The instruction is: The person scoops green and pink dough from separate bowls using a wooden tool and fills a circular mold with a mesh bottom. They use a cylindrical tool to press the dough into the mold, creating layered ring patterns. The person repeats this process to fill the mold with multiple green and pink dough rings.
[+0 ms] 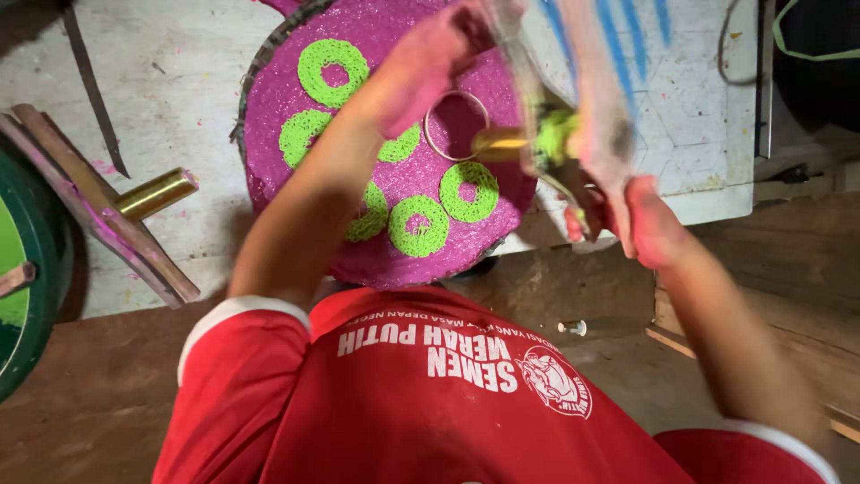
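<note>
I am working over the white tabletop [170, 99], and the largest thing on it is the round pink disc [376, 242], a bed of bright magenta grains lying near the tabletop's near edge, towards its right corner. On that bed I am laying green rings [417, 226], loops of lime-coloured grains; several are already sitting in a loose cluster across the middle and near side of the disc, each with pink showing through its hole. To do this well, I judge I should be keeping the thin metal hoop [457, 125] flat on the pink surface and steady, so the green falls cleanly along it and does not scatter over the pink. The hoop is lying towards the disc's right side, empty inside for now. My left hand [430, 63], stained pink, is reaching across the disc just above the hoop; it is blurred, so I cannot tell whether it is gripping anything. My right hand [640, 224] is clenched around a brass-coloured tool [528, 142] smeared with green, held beside the hoop at the disc's right rim; I should be tipping it gently and close to the surface. Off towards the tabletop's left edge, a brass tube on a wooden handle [134, 211] is lying unused, well apart from the disc.
</note>
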